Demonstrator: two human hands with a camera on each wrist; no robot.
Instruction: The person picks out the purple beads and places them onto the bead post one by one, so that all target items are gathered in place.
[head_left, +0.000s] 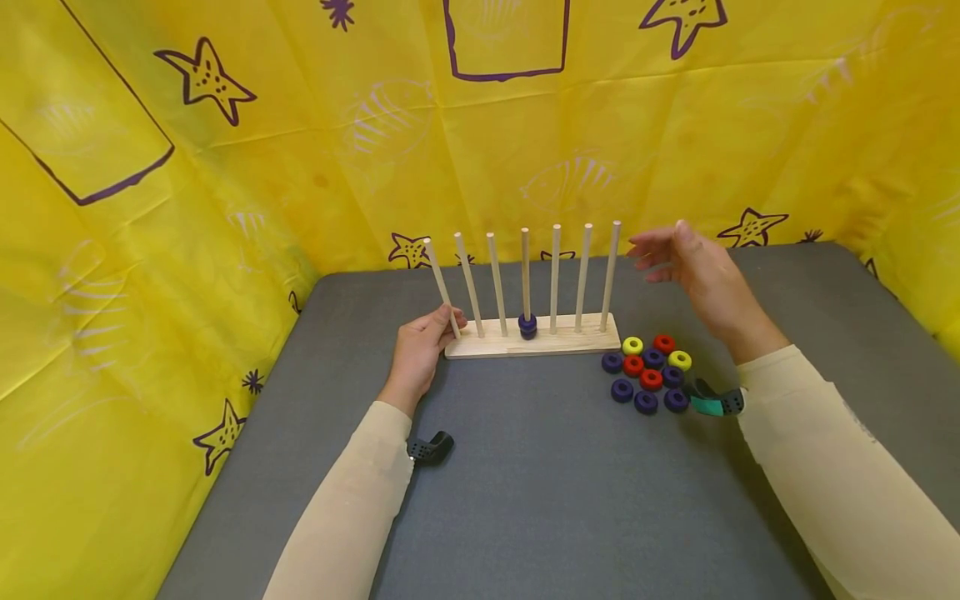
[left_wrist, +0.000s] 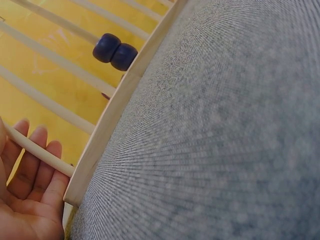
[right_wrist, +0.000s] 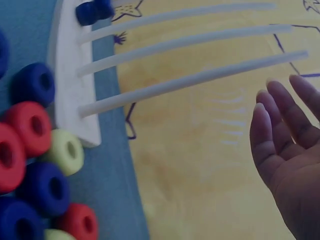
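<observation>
- Curtain, yellow, printed with starfish and fish; behind the peg rack.
- Table, grey top; beneath the peg rack.
- Peg rack, pale wood; one flat base, seven upright pegs in a row; the landmark for this list.
- Left hand, beige sleeve; at the rack's left end, holding the left-end peg low down between thumb and fingers.
- Right hand, beige sleeve; raised to the right of the rack near its right-end peg, apart from it, fingers loosely extended, palm empty.
- Loose rings, eleven, on the table just beside the rack's right end: six dark blue rings, three red rings, two yellow rings.
- Stacked rings, two, dark blue; on the rack's middle peg, at its foot.
</observation>
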